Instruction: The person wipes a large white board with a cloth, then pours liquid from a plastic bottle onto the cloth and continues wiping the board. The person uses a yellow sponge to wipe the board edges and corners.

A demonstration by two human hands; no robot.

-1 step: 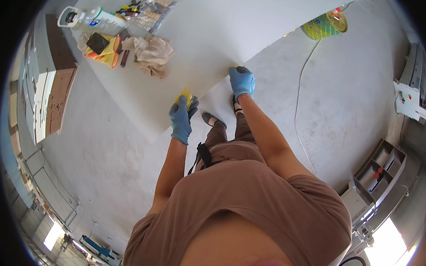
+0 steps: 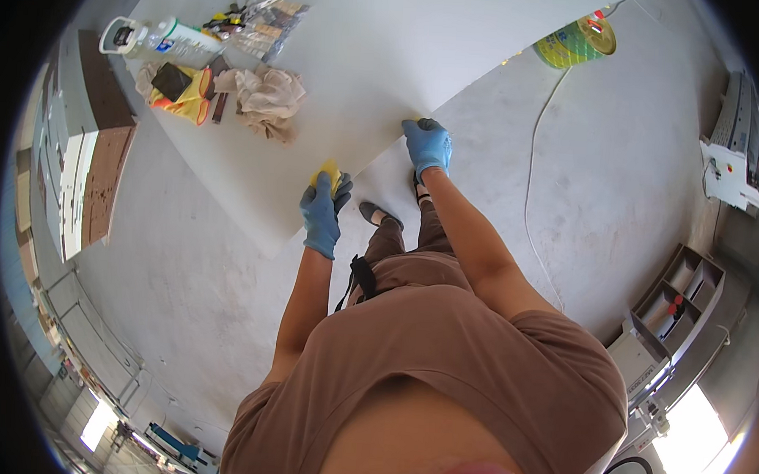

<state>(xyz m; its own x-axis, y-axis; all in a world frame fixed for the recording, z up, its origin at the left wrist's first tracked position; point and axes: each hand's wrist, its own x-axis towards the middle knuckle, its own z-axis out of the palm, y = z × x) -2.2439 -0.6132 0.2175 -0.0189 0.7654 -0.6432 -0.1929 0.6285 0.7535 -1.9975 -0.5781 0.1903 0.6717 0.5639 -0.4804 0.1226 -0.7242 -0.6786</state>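
My left hand (image 2: 321, 213), in a blue glove with dark grey palm and fingertips, is closed around a yellow sponge-like pad (image 2: 326, 172) at the near edge of a large pale grey-white panel (image 2: 353, 75). The thumb lies along the pad, whose underside is hidden. Further right, my right hand (image 2: 428, 144), gloved the same way, has its fingers curled in at the panel's edge. What those fingers hold, if anything, is hidden by the glove.
On the panel's far left lie a crumpled beige cloth (image 2: 269, 97), yellow-orange gloves (image 2: 182, 105) under a dark flat object (image 2: 172, 81), bottles (image 2: 185, 38) and bagged small items (image 2: 266, 29). A green-yellow can (image 2: 574, 44) and white cord (image 2: 531, 159) are on the right.
Very little differs. My right hand sits a touch further left, and the things on the panel appear shifted slightly left in the view. My left hand keeps its hold on the yellow pad.
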